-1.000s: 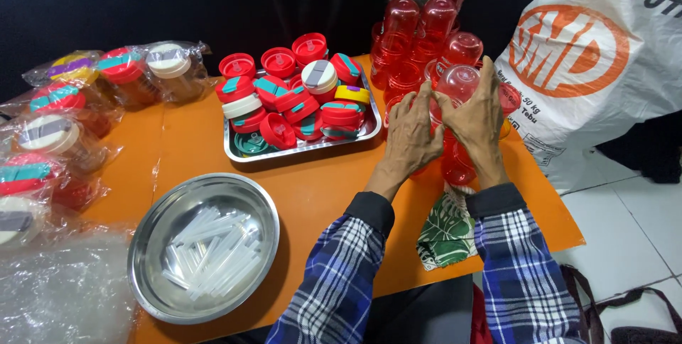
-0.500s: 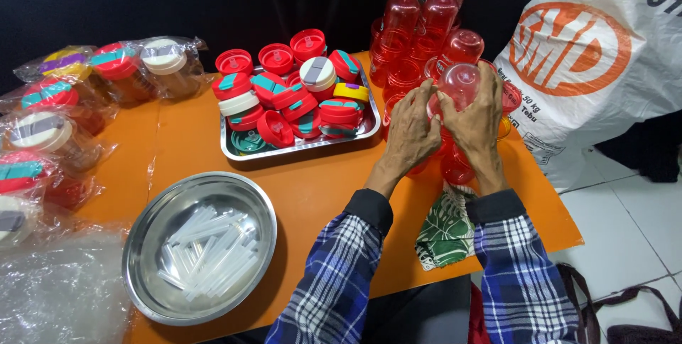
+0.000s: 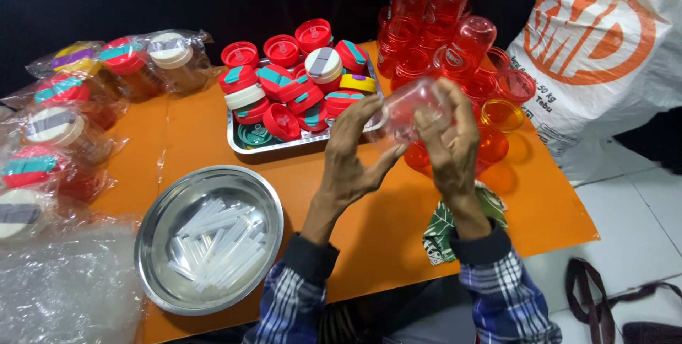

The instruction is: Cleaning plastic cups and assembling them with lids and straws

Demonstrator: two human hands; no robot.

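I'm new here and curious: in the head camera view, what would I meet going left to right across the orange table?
Wrapped jars → round metal bowl of clear sticks → metal tray of coloured lids → left hand → clear cup → right hand → stacked red cups → white sack.

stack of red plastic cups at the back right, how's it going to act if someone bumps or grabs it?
The red cups stand upended in tall columns on the orange table, so a sideways nudge would probably topple them. They look thin-walled and see-through, so likely light and a bit flexible under a squeeze. Being round, fallen ones would probably roll.
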